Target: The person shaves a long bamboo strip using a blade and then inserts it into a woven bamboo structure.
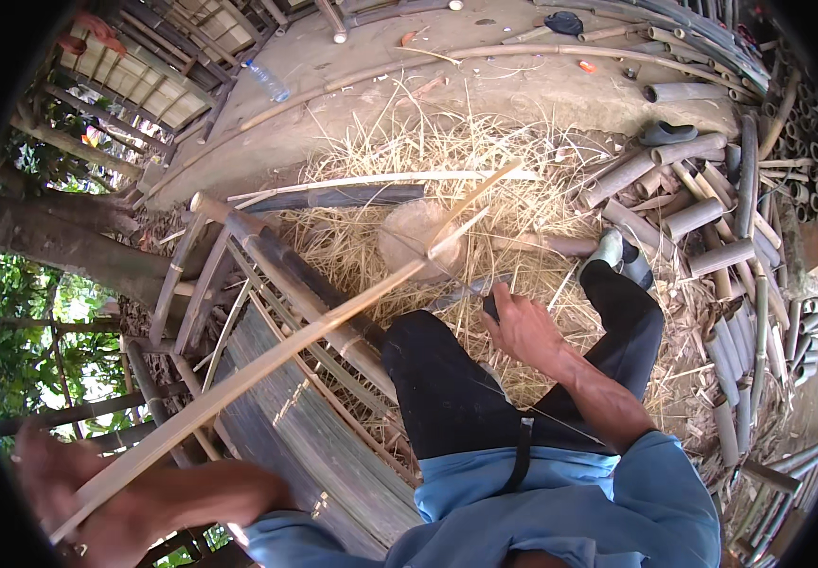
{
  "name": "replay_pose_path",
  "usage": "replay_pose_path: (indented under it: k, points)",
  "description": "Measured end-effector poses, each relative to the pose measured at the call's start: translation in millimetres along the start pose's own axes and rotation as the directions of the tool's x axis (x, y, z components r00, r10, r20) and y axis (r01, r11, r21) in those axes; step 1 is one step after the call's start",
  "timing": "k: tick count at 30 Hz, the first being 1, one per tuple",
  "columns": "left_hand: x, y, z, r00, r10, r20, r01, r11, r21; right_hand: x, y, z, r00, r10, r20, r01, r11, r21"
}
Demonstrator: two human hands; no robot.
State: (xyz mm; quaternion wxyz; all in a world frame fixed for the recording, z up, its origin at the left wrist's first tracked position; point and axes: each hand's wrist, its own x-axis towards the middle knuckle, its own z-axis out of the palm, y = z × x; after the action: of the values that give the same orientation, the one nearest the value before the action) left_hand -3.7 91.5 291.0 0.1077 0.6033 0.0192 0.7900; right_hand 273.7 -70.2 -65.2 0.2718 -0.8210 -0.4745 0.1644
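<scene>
your left hand (61, 478), blurred, grasps the bamboo strip (314, 334), its fork above the near edge of the round block (401, 239); your right fingers clench the dark-handled knife (491, 305). keep the blade centred so both halves should stay even.

We look steeply down from head height through one wide fisheye, the right hand (527, 331) near and straw (499, 142) farther off.

A long tan bamboo strip (248, 380) slants, its forked end apparently against a knife (490, 306).
</scene>
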Motion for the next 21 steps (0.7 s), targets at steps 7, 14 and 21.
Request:
replay_pose_path:
  k: [7, 14, 21]
  points:
    - [-197.7, -65.7, 74.5, 0.948, -0.317, -0.036, 0.305, 0.935, -0.183, 10.9, 1.8, -7.0, 0.991, -0.13, -0.022, 0.132, 0.984, 0.122]
    - [-207.2, -66.1, 94.9, 0.941, -0.33, -0.075, 0.314, 0.934, -0.172, 62.7, 35.9, 35.1, 0.957, -0.285, -0.053, 0.282, 0.958, -0.061]
    - [-292.9, -103.2, 79.9, 0.873, -0.419, 0.25, 0.485, 0.803, -0.347, 47.8, 108.8, 58.3, 0.995, 0.096, 0.023, -0.097, 0.995, 0.037]
